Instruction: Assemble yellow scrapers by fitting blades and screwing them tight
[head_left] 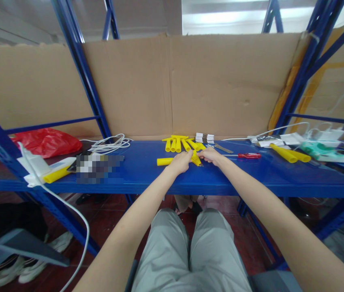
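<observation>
My left hand (181, 162) is closed around a yellow plastic tool (165, 162) with a round tubular handle and a wider head. The handle sticks out to the left of the fist, and the head (196, 159) shows on the right. My right hand (210, 155) is closed in a pinch beside that head; what its fingertips hold is too small to make out. Just beyond my hands lie several similar yellow T-shaped tools (178, 144), handles toward me. A red-handled screwdriver (248, 155) lies right of my right hand, its shaft pointing at it.
Behind the yellow tools sit white-ended stacked pieces (204, 138) and a flat metal strip (223, 149). White cable (111, 144) and a red bag (48, 142) are left. Two yellow handles (290, 154) lie right. Cardboard (172, 85) walls off the blue bench (141, 178).
</observation>
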`<state>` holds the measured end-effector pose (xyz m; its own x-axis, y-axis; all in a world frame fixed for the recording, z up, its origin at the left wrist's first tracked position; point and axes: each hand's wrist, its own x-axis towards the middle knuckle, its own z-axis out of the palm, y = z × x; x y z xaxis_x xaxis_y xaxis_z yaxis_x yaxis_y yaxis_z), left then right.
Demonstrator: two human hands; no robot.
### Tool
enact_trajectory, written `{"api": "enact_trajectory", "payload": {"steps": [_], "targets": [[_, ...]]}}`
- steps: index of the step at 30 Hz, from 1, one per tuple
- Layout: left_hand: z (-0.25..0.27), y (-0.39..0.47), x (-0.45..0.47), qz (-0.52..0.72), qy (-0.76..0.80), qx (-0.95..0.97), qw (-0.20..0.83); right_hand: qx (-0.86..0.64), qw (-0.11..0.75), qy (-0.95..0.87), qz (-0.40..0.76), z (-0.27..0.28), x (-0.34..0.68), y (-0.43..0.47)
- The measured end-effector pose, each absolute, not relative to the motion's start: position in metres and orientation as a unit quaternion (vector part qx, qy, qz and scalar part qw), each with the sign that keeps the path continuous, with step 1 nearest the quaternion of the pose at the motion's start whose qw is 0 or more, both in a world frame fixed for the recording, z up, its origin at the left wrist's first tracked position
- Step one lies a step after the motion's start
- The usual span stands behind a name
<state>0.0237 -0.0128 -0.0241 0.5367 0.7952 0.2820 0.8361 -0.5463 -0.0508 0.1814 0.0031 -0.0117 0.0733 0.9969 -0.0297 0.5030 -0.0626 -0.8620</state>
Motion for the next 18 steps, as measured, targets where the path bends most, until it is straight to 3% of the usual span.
{"api": "enact_trajectory", "payload": {"steps": [18], "targets": [[-0.0285, -0.008, 0.0224, -0.127, -0.451, -0.878, 0.099, -0.629, 0.352, -0.617, 0.315, -0.0155, 0.1802, 0.0037]]}}
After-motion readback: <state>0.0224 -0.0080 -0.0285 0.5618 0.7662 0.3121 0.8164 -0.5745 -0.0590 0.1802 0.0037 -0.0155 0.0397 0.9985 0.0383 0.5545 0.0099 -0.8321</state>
